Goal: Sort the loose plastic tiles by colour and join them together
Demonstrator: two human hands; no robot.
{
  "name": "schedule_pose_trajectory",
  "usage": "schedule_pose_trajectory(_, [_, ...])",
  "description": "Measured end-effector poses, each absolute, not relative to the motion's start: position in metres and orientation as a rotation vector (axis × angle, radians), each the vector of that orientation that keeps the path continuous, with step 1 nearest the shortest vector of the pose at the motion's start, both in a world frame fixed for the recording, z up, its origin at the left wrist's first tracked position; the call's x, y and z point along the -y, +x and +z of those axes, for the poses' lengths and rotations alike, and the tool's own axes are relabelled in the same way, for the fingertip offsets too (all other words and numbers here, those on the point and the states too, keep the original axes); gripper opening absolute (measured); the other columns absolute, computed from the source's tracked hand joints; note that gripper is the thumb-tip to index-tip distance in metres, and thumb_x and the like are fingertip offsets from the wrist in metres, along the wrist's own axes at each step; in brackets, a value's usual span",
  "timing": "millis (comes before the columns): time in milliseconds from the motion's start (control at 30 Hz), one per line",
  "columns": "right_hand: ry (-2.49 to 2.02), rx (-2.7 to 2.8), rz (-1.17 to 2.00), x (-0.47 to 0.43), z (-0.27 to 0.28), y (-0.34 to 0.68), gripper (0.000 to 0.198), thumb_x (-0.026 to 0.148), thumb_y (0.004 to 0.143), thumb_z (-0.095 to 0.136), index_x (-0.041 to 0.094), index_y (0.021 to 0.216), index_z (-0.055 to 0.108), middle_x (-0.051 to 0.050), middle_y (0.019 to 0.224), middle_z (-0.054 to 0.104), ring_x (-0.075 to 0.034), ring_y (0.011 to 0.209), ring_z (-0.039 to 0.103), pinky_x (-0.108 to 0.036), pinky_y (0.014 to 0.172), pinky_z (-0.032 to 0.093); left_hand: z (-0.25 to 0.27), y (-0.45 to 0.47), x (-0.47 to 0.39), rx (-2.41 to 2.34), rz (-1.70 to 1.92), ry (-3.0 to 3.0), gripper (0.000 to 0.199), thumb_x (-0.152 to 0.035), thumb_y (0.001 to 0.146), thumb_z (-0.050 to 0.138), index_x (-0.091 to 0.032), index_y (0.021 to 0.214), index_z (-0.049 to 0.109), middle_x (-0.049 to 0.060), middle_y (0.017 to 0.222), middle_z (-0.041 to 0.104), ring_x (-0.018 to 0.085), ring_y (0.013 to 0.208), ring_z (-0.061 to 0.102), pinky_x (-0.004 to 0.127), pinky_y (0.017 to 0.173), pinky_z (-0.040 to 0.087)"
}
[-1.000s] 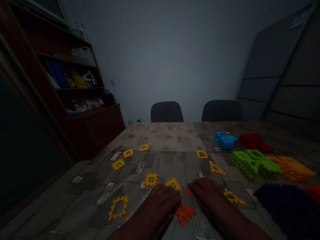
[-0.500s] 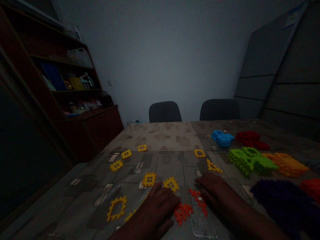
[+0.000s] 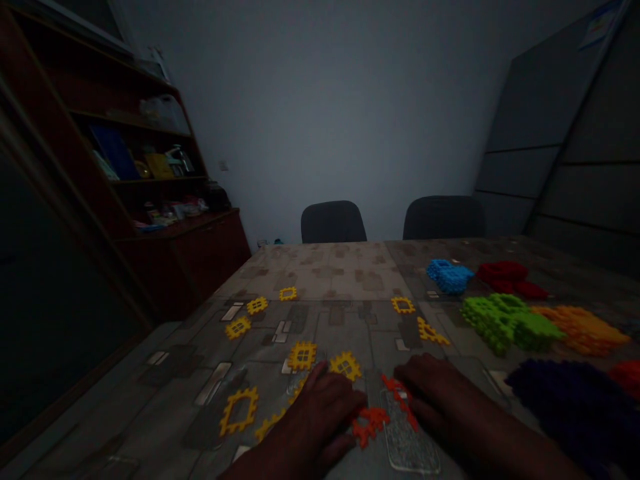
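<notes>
My left hand (image 3: pixel 327 413) is closed at the left edge of an orange-red notched plastic building tile (image 3: pixel 370 425), its thumb and fingers partly hiding it. My right hand (image 3: pixel 440 393) curls over the right side of another orange-red notched tile (image 3: pixel 400 401), which looks narrow and slanted. The two tiles are a small gap apart, low over the table. Just beyond my left fingers lie a yellow window tile (image 3: pixel 345 366) and a second yellow window tile (image 3: pixel 303 356). A yellow frame tile (image 3: pixel 239 411) lies to the left, and a yellow strip (image 3: pixel 270 425) is partly covered by my left wrist.
More yellow pieces lie farther out, including a triangle (image 3: pixel 431 332) and a square frame (image 3: pixel 403 305). On the right are blue (image 3: pixel 450 276), dark red (image 3: pixel 505 275), green (image 3: pixel 510 323), orange (image 3: pixel 583 329) and purple (image 3: pixel 565 407) piles. Two chairs (image 3: pixel 334 222) stand behind the patterned table (image 3: pixel 345 267).
The left tile now shows more tilted, its open middle visible, as my left hand turns it slightly. My right hand hardly moves. The whole view has shifted a little.
</notes>
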State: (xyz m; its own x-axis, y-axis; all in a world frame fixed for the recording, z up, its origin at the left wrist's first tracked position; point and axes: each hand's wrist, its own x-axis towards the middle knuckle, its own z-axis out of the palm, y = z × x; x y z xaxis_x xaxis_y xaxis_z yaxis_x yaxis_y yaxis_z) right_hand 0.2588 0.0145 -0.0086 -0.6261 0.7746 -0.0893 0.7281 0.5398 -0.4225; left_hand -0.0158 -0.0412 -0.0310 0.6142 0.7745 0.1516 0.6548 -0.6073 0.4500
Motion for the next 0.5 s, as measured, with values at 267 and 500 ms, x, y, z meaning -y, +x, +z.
schedule_pose_trajectory(267, [-1.373,2.655,0.519,-0.01,-0.028,0.257,0.036,0.014,0.082,0.058,0.022,0.116,0.065,-0.01,0.11,0.062,-0.026,0.096,0.061,-0.038,0.08,0.045,-0.02,-0.019,0.043,-1.164,0.504,2.423,0.041,-0.028,0.099,0.064,-0.025,0.138,0.051,0.009,0.135,0.064,0.025,0.13,0.056,0.057,0.127,0.013])
schedule_pose_trajectory(500, [-1.327,2.61,0.618,-0.013,-0.028,0.259,0.029,0.01,0.079,0.058,0.022,0.105,0.065,-0.008,0.107,0.061,-0.023,0.095,0.061,-0.034,0.08,0.046,-0.022,-0.027,0.038,-1.218,0.608,2.433,0.032,-0.027,0.101,0.06,-0.027,0.132,0.055,0.008,0.129,0.066,0.025,0.124,0.058,0.055,0.126,0.02])
